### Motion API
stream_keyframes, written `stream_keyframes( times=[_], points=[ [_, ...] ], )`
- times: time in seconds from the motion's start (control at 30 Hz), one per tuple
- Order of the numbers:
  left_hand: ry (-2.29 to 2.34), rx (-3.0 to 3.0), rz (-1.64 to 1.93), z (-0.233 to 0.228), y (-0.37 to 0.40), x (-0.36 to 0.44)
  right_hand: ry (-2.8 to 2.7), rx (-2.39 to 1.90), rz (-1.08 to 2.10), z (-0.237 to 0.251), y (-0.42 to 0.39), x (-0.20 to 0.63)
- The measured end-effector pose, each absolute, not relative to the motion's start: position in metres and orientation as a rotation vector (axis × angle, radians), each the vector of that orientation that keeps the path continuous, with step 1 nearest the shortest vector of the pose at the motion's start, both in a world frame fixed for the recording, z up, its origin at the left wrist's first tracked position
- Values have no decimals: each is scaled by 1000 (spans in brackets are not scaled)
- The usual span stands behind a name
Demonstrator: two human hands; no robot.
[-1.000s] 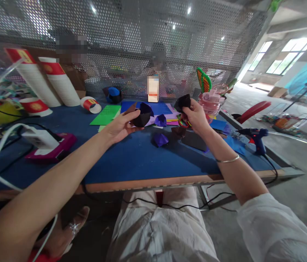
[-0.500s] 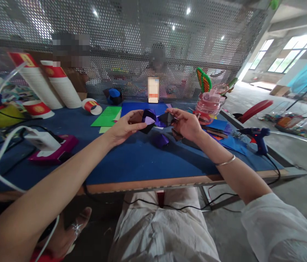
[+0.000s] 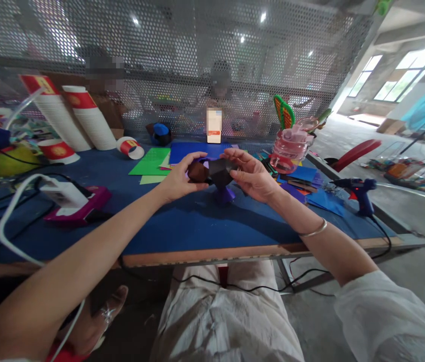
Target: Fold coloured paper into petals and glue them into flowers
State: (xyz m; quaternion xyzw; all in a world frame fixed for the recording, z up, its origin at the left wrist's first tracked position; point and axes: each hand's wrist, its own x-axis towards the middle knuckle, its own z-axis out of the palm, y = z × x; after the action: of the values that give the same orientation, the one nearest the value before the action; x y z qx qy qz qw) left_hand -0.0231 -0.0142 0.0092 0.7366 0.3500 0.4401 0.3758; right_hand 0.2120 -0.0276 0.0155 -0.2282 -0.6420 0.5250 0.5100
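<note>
Above the middle of the blue table, my left hand grips a folded brown and purple paper piece between thumb and fingers. From the right, my right hand pinches a black folded paper piece. The two pieces meet or overlap; whether they are joined, I cannot tell. Just below them a purple folded paper piece lies on the table, partly covered by the black one. Behind my hands are a dark blue sheet and a green sheet.
Paper cup stacks and a tipped cup stand left, near a purple power strip. A lit phone leans on the mesh. At right are a pink jar, paper scraps and a glue gun.
My hands have come closer together. The black piece in my right hand has moved left against the piece in my left hand, which is turned to show its brown side.
</note>
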Motion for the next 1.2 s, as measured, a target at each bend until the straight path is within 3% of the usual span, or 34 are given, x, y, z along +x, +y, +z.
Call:
stream_keyframes(
  times=[0.23,0.67,0.97,1.2],
  points=[
    [903,2138,1129,10,-16,-24,-1528,-575,1275,12,-26,211],
    [908,1924,1103,1,-14,-17,-1325,-778,1317,1,-23,207],
    [932,2104,1096,-4,-12,-18,-1591,-910,917,0,-38,198],
    [932,2043,1106,-1,-12,-22,-1667,-866,890,3,-33,205]
  ],
)
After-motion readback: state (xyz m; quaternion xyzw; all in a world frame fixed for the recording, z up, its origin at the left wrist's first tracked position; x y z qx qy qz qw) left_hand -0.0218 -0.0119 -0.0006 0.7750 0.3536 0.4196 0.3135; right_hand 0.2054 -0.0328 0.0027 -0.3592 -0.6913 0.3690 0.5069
